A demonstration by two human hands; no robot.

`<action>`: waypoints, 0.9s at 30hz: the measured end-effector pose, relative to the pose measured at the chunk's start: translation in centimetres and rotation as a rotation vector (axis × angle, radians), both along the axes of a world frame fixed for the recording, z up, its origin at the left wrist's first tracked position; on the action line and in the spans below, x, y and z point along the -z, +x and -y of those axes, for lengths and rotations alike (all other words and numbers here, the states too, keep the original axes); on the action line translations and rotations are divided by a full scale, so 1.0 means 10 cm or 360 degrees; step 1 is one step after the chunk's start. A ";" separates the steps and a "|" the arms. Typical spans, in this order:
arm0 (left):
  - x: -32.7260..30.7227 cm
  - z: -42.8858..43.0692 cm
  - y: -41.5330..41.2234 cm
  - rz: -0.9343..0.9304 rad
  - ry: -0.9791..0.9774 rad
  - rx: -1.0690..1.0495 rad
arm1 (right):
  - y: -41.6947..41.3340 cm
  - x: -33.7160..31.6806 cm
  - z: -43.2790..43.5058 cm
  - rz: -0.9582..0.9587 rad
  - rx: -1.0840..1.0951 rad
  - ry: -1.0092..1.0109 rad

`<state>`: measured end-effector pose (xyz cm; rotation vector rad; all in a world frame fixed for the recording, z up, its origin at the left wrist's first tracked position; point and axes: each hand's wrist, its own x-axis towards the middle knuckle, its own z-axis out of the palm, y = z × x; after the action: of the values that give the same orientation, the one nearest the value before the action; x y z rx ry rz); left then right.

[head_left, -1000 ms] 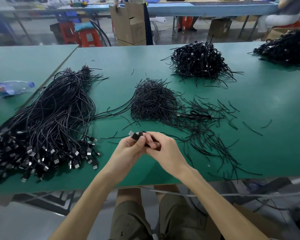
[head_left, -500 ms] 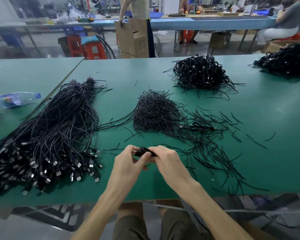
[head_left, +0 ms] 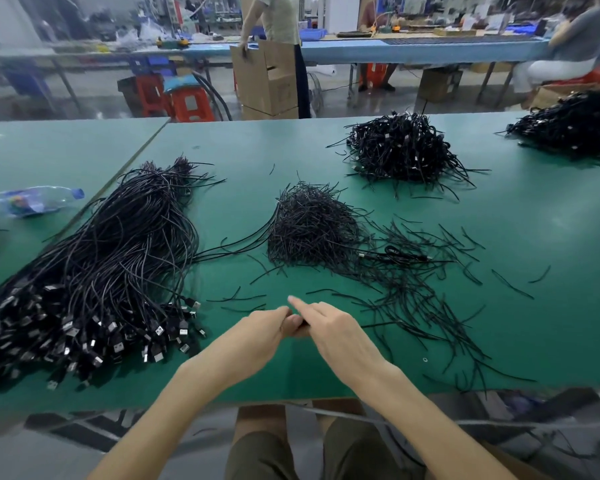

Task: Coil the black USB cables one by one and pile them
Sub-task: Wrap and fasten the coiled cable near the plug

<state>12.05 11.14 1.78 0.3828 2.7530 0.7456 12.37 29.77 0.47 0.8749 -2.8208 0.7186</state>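
My left hand [head_left: 257, 336] and my right hand [head_left: 336, 332] meet above the near edge of the green table [head_left: 499, 306]. Between their fingertips they pinch a small coiled black USB cable [head_left: 303, 325], almost wholly hidden by the fingers. My right index finger sticks out straight and is blurred. A big bundle of uncoiled black USB cables [head_left: 94, 278] lies at the left, plugs toward me. A heap of coiled cables [head_left: 400, 148] sits at the back, right of centre. A mound of thin black ties [head_left: 312, 226] lies in the middle, with loose ties [head_left: 430, 299] spread to its right.
A second heap of coiled cables [head_left: 575, 124] lies at the far right. A plastic bottle [head_left: 37, 200] lies on the neighbouring table at the left. Beyond the table are a cardboard box [head_left: 267, 81], red stools [head_left: 174, 98], a standing person and a seated person.
Both hands kept working the small coil together; the plug end that stuck out a second ago is now hidden. The camera tilted up, so the hands sit lower in view.
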 end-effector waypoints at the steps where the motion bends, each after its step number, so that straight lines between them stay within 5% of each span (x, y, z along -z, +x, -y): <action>1: 0.02 0.02 0.01 0.0026 0.0014 0.0042 | 0.00 0.03 0.00 -0.0004 0.0009 0.0031; 9: 0.18 0.04 0.08 0.0298 0.0354 0.0140 | -0.02 0.16 -0.01 -0.0113 -0.0180 0.0077; 14: 0.30 0.01 0.04 -0.0110 0.0228 -0.0061 | -0.04 0.09 0.06 -0.0447 -0.0042 0.0043; 18: 0.39 0.11 -0.09 -0.0183 0.0409 -0.0505 | -0.13 0.08 0.00 -0.0702 0.0418 -0.0154; 23: 0.44 0.12 -0.17 0.0033 0.0767 -0.0805 | -0.50 0.28 -0.37 -0.0078 0.0979 -0.0074; 27: 0.45 -0.03 -0.13 0.0222 0.1042 -0.0868 | -0.72 0.46 -0.49 0.0185 0.1087 0.0096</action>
<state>10.76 11.48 -2.75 -0.3196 2.4191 1.7345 5.15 34.63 -4.16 -0.1561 -2.9484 0.5850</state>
